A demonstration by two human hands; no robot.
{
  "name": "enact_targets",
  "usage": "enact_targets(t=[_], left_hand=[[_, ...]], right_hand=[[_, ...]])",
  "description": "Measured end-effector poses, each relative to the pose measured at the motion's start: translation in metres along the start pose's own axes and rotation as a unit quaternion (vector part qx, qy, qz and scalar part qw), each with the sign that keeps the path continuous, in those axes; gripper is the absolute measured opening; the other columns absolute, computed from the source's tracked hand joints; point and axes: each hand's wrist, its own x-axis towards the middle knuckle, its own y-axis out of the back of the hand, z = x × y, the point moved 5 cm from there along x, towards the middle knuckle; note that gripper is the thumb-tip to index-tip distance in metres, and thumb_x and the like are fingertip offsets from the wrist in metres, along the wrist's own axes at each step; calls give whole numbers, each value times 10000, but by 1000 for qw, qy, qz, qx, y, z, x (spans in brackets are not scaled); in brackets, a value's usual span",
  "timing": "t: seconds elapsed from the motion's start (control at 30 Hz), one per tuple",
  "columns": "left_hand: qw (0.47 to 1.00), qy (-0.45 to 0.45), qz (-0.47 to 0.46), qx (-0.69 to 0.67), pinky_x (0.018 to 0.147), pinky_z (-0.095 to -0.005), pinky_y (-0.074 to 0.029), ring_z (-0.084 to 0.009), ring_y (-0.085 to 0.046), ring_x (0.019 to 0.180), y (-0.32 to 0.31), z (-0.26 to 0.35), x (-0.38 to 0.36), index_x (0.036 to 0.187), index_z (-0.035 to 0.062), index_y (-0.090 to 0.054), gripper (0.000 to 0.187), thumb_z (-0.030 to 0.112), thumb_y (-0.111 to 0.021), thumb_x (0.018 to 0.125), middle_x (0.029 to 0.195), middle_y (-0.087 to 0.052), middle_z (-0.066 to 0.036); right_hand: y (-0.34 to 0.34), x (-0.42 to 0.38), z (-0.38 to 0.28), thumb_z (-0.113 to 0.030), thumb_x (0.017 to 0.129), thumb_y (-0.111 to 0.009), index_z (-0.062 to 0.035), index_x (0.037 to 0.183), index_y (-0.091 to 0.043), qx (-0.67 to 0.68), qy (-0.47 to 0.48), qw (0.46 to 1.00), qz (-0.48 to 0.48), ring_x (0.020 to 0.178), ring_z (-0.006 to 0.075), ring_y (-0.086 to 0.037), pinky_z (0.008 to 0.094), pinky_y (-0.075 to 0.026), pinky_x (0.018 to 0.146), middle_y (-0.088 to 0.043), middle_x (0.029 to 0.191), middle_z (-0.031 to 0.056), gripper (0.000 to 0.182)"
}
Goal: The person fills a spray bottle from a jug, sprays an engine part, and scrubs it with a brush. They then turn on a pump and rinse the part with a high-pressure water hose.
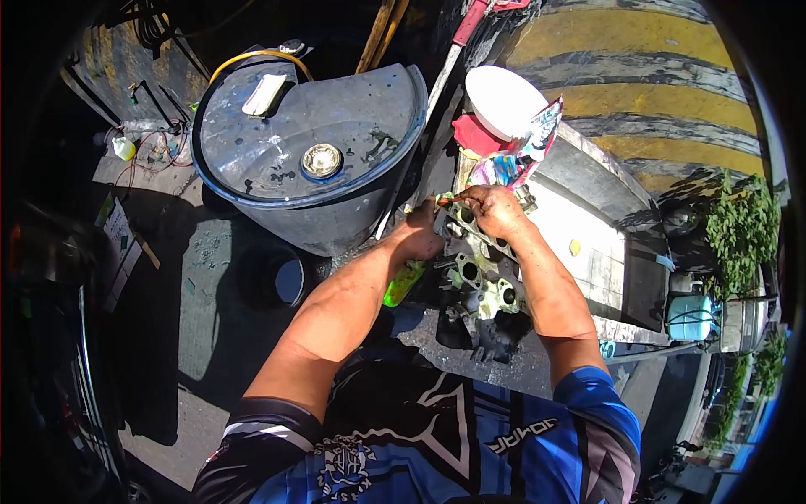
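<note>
A dirty metal engine manifold [472, 270] with several round ports lies in front of me, wet with pale foam in places. Over its far end my right hand [495, 212] is closed, its fingers pinched around a small orange piece [446, 202] that is mostly hidden. My left hand [420, 235] is just left of it, at the manifold's side. Its fingers are curled in toward the orange piece, and what they grip is too small to make out. Below my left wrist is a bright yellow-green object [404, 283], partly covered by my forearm.
A large dark plastic drum [353, 151] stands to the left. Beyond my hands are a white bowl [506, 102], a red container [475, 136] and colourful packets [504, 168]. A pale tiled trough [579, 244] lies right. On the ground is a dark bucket [288, 281].
</note>
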Motion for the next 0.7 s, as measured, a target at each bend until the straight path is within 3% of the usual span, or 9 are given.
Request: enact_targets(t=[0.2, 0.33, 0.5, 0.6, 0.7], left_hand=[[1000, 12, -11, 16, 865, -420, -489, -434, -603, 1029, 9, 7, -13, 1446, -96, -96, 980, 272, -617, 701, 1113, -579, -355], [1000, 12, -21, 11, 858, -424, -493, -432, -611, 1007, 8, 0, -13, 1436, -115, -99, 980, 289, -618, 709, 1097, -580, -363], [1000, 12, 15, 15, 895, -427, -480, -441, -591, 1050, 3, -6, -10, 1446, -80, -132, 951, 277, -622, 714, 1125, -563, -374], [1000, 16, 5, 14, 926, -425, -465, -442, -582, 1073, 5, -3, -6, 1452, -59, -141, 943, 273, -623, 713, 1140, -557, -374], [1000, 4, 7, 19, 948, -424, -454, -436, -572, 1097, -2, 1, -5, 1464, -30, -115, 964, 266, -630, 704, 1155, -555, -370]], right_hand=[[-8, 18, 4, -66, 865, -582, -29, 942, -686, 3, 36, 999, -19, 788, 353, -643, 401, -520, 696, -669, 850, 165, 135], [-6, 20, 0, -70, 850, -597, -26, 938, -684, 0, 50, 998, 27, 756, 352, -638, 405, -517, 676, -662, 835, 168, 131], [13, 22, 1, -98, 857, -593, -44, 947, -679, 5, 38, 998, 47, 778, 346, -650, 408, -522, 694, -665, 827, 155, 136], [10, 16, -3, -105, 865, -590, -36, 945, -676, 22, 40, 999, 8, 784, 339, -651, 404, -522, 703, -664, 824, 155, 137], [20, 14, -3, -118, 876, -586, -37, 960, -676, -6, -8, 1000, 1, 797, 330, -652, 393, -522, 713, -672, 850, 154, 148]])
